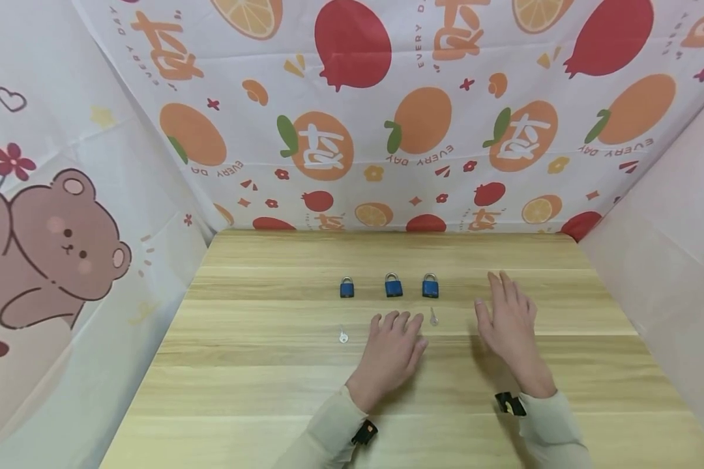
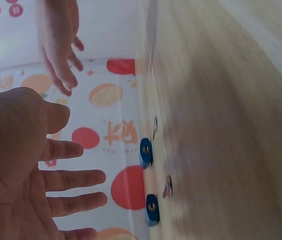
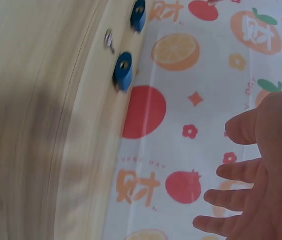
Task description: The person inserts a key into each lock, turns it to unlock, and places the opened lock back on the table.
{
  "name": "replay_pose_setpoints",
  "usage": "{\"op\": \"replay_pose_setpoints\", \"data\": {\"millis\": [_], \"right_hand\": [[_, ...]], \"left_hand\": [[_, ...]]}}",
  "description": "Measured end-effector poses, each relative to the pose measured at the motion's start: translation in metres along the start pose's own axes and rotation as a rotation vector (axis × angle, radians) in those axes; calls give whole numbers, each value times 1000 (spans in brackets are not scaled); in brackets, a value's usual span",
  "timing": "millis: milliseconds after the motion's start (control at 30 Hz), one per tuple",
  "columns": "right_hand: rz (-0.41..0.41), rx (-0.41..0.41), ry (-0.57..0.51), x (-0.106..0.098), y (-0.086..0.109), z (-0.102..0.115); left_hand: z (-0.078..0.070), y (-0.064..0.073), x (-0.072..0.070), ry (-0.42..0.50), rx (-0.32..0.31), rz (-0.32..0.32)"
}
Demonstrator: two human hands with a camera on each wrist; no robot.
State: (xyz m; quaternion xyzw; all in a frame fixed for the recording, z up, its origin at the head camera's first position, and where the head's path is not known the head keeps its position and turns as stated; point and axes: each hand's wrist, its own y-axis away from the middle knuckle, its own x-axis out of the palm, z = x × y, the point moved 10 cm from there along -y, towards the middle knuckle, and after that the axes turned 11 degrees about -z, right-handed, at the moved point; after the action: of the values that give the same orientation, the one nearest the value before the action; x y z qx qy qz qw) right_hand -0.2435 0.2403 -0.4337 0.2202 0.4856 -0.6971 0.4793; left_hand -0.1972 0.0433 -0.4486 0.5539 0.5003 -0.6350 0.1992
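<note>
Three blue padlocks stand in a row on the wooden table [image 1: 258,365]: a smaller left padlock [image 1: 347,288], a middle padlock [image 1: 393,286] and a right padlock [image 1: 431,287]. Their shackles point to the back. In front of the left one lies a small silver key [image 1: 343,337]; another silver key [image 1: 434,318] lies before the right one. My left hand [image 1: 389,352] hovers between the keys, fingers spread, holding nothing. Farther right, my right hand [image 1: 509,322] is also above the table with extended fingers and nothing in it. Both wrist views show padlocks with keyholes facing forward.
A fruit-print cloth [image 1: 364,130] hangs along the table's back edge. White cloth with a cartoon bear [image 1: 64,241] covers the left side, and a pale cloth [image 1: 674,195] hangs at the right. Each wrist wears a black strap [image 1: 509,404].
</note>
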Motion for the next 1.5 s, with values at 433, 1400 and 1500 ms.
{"op": "replay_pose_setpoints", "data": {"millis": [433, 1400, 1500], "right_hand": [[26, 33, 74, -8, -6, -36], [84, 152, 113, -23, -14, -119], [84, 145, 111, -21, -12, -117]], "left_hand": [[-32, -7, 20, -78, 137, 27], [-28, -44, 51, -119, -77, 16], [-23, -51, 56, -99, -135, 24]]}}
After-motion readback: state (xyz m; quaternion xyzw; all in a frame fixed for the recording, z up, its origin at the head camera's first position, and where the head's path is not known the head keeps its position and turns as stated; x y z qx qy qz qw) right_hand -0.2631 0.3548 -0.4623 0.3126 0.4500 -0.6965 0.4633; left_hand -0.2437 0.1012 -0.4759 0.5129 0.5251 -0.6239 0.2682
